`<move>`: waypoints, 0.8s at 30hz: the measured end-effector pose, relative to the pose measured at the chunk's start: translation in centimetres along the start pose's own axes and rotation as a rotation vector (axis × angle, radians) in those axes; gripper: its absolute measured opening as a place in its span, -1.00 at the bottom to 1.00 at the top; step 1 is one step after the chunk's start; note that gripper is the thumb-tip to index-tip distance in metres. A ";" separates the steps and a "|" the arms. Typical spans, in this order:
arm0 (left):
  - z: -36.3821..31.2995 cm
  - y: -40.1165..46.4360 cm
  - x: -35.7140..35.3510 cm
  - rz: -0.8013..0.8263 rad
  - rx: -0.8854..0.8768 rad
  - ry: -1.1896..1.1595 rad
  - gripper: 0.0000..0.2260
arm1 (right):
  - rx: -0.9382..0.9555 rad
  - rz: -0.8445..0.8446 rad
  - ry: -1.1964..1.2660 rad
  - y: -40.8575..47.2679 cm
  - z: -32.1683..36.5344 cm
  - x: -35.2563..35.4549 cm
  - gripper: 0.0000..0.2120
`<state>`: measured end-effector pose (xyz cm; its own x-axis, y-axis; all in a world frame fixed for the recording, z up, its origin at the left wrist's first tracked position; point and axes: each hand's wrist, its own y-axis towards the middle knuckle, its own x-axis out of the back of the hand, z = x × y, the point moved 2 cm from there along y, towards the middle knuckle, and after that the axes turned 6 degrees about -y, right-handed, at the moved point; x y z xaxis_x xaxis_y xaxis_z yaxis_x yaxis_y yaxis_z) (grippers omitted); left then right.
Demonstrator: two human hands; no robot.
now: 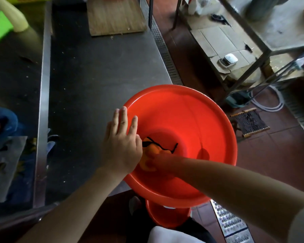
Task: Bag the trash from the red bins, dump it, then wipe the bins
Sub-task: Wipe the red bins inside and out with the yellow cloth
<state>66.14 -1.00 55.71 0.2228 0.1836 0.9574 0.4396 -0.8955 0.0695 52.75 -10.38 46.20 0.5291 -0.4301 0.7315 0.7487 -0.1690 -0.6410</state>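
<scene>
Two hands at red bin (pixel 191 120), which sits tilted on steel table (pixel 98 71) edge. Left hand (pixel 120 146) flat on rim, fingers straight. Right hand (pixel 158 161) inside, pressing orange cloth (pixel 150 155) against bin bottom; finger curl unclear. Second red bin (pixel 167 216) below.
</scene>
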 end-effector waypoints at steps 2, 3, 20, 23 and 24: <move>-0.1 0.0 0.1 -0.011 0.004 -0.043 -0.47 | -0.048 -0.052 -0.043 -0.6 -0.1 0.8 -0.56; -0.1 -0.1 0.2 -0.026 0.007 -0.077 -0.48 | -0.049 -0.031 -0.121 -0.6 -0.2 0.9 -0.56; -7.2 -8.3 2.7 -0.208 -0.070 -0.232 -0.68 | 0.159 -0.270 -0.838 -10.9 -3.0 6.0 -0.51; -10.8 -11.0 2.3 -0.266 -0.154 -0.131 -0.68 | 0.196 -0.343 -0.937 -12.5 -3.6 6.6 -0.52; -12.0 -11.7 2.0 -0.287 -0.180 -0.103 -0.68 | 0.211 -0.375 -0.957 -13.2 -3.8 6.9 -0.53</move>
<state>50.98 4.95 60.22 0.2036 0.4698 0.8589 0.3383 -0.8571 0.3886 45.02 -14.45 58.80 0.2749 0.5145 0.8122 0.9357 0.0510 -0.3490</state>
